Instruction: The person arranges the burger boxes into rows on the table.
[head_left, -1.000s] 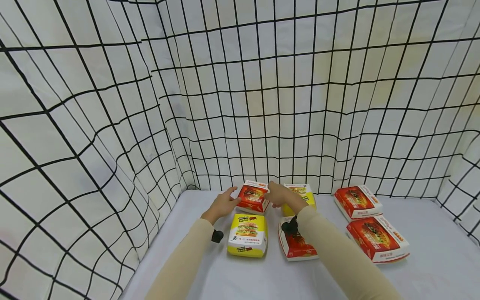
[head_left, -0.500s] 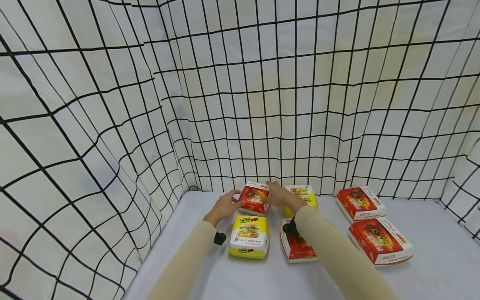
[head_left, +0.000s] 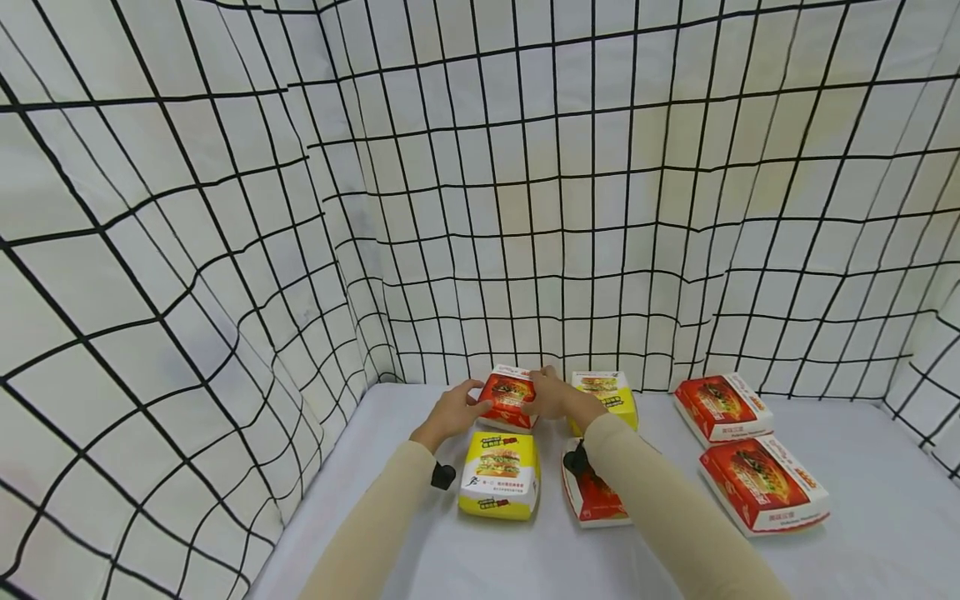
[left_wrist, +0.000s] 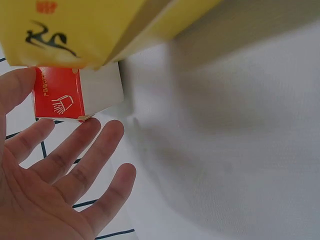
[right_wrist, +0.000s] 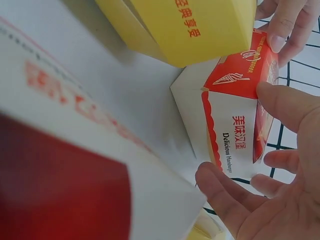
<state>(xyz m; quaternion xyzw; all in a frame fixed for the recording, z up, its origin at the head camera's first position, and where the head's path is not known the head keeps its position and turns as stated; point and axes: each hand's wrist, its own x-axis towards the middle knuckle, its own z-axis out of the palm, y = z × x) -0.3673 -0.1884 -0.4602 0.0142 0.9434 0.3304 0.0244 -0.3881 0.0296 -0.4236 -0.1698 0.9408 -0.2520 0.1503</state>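
Note:
Both hands stand at either side of a red-and-white burger box [head_left: 507, 397] in the back row on the left. My left hand [head_left: 452, 414] has its thumb at the box's near edge and its fingers spread by the left side; the left wrist view shows those fingers [left_wrist: 82, 165] fairly straight. My right hand [head_left: 553, 394] touches the other side, thumb on the red flap and fingertips [right_wrist: 207, 175] beside the white panel. In the right wrist view the box [right_wrist: 235, 120] lies between the two hands. A yellow burger box [head_left: 498, 475] sits just in front of it.
Behind the right wrist stands another yellow burger box [head_left: 603, 392]. A red box [head_left: 596, 498] lies partly under the right forearm. Two more red boxes [head_left: 722, 406] sit at the right of the white table [head_left: 517, 558]. A black net [head_left: 525, 208] over white cloth walls the back and left.
The right hand has lowered and closed in along the red box's right side. The left hand stays at the left side, its thumb nearer the box. The other boxes keep their places.

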